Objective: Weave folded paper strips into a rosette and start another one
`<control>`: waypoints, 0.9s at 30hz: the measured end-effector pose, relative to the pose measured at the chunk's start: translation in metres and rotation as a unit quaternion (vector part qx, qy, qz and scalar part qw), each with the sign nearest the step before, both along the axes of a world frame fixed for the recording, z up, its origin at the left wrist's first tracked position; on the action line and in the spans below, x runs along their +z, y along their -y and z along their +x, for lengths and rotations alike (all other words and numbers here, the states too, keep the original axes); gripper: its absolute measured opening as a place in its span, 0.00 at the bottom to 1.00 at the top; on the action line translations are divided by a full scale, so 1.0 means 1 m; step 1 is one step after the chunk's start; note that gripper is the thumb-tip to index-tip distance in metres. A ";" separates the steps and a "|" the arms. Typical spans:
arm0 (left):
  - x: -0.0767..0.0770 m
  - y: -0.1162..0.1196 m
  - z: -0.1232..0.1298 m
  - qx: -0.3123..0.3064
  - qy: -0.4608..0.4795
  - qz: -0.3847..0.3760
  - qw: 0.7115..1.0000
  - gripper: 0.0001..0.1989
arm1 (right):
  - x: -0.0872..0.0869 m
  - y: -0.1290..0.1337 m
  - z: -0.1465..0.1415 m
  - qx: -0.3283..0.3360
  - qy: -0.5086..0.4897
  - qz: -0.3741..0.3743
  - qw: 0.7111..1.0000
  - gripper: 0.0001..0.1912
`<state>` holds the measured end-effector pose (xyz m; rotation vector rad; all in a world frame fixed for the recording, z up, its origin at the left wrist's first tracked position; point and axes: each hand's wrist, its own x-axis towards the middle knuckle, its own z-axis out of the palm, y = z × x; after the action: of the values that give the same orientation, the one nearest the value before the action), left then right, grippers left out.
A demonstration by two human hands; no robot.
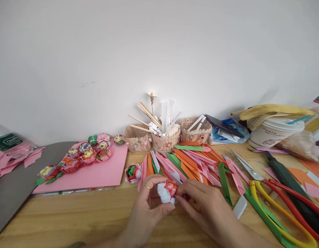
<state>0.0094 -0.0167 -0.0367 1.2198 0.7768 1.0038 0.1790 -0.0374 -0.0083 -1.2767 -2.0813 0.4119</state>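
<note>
A folded paper flower, white outside with pink and orange petals, is held up over the front of the wooden table. My left hand grips its left side between thumb and forefinger, a gold ring on one finger. At the flower's right edge, my right hand pinches the paper with fingertips close together; part of that contact is hidden. Just behind lies a heap of folded paper strips in pink, orange, green and white. A finished-looking green, red and white paper flower rests left of the heap.
Several paper flowers lie on a pink sheet at left. Decorated wooden baskets line the wall, holding sticks and swabs. Scissors, a dark green tool and a lidded cup under a banana peel occupy the right.
</note>
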 end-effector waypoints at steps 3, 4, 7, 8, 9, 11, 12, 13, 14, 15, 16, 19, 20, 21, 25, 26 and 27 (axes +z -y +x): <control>0.003 -0.001 0.001 -0.008 0.006 -0.050 0.999 0.19 | -0.004 0.001 0.003 0.006 0.034 0.112 0.993 0.09; 0.004 -0.002 0.001 -0.008 0.006 -0.060 0.998 0.19 | -0.005 0.001 0.003 0.007 0.034 0.125 0.992 0.09; 0.008 -0.001 0.000 -0.004 0.013 -0.063 0.998 0.19 | -0.004 0.001 0.002 0.008 -0.021 0.063 0.998 0.08; 0.008 -0.001 0.000 -0.003 0.017 -0.058 0.998 0.19 | -0.003 0.000 0.002 0.006 -0.051 0.019 0.999 0.07; 0.009 -0.002 0.000 -0.003 0.019 -0.052 0.998 0.19 | -0.001 -0.001 0.001 0.004 -0.080 -0.029 0.996 0.07; 0.009 -0.002 -0.001 0.002 0.021 -0.041 0.999 0.19 | 0.003 -0.003 0.000 0.001 -0.129 -0.126 0.984 0.07; 0.009 -0.003 -0.001 0.004 0.020 -0.038 0.999 0.19 | 0.004 -0.005 0.000 0.000 -0.150 -0.173 0.973 0.07; 0.009 -0.003 -0.001 0.007 0.020 -0.038 0.999 0.19 | 0.006 -0.007 0.001 -0.001 -0.169 -0.219 0.961 0.07; 0.009 -0.004 -0.001 0.008 0.021 -0.040 0.999 0.19 | 0.007 -0.008 0.001 -0.002 -0.189 -0.261 0.947 0.08; 0.008 -0.004 -0.001 0.008 0.023 -0.043 0.999 0.20 | 0.008 -0.010 0.002 -0.002 -0.208 -0.299 0.931 0.08; 0.008 -0.004 -0.001 0.007 0.025 -0.047 0.999 0.20 | 0.009 -0.012 0.002 -0.003 -0.227 -0.329 0.917 0.07; 0.008 -0.004 -0.001 0.004 0.029 -0.063 0.998 0.19 | 0.012 -0.014 0.005 -0.002 -0.268 -0.372 0.889 0.08; 0.008 -0.004 -0.001 0.001 0.032 -0.068 0.997 0.19 | 0.013 -0.015 0.005 0.002 -0.273 -0.375 0.886 0.09; 0.009 -0.004 -0.001 -0.003 0.036 -0.071 0.997 0.19 | 0.014 -0.014 0.006 0.007 -0.275 -0.372 0.886 0.09; 0.009 -0.003 -0.002 -0.018 0.059 -0.070 0.996 0.19 | 0.017 -0.012 0.006 0.031 -0.261 -0.331 0.906 0.10; 0.009 -0.003 -0.002 -0.021 0.064 -0.069 0.995 0.18 | 0.018 -0.011 0.006 0.035 -0.254 -0.319 0.912 0.10; 0.009 -0.003 -0.002 -0.025 0.069 -0.068 0.995 0.18 | 0.018 -0.011 0.006 0.040 -0.246 -0.308 0.918 0.11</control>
<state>0.0070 -0.0138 -0.0278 1.0377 0.6921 0.9677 0.1846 -0.0268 0.0098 -1.2435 -1.6142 1.3595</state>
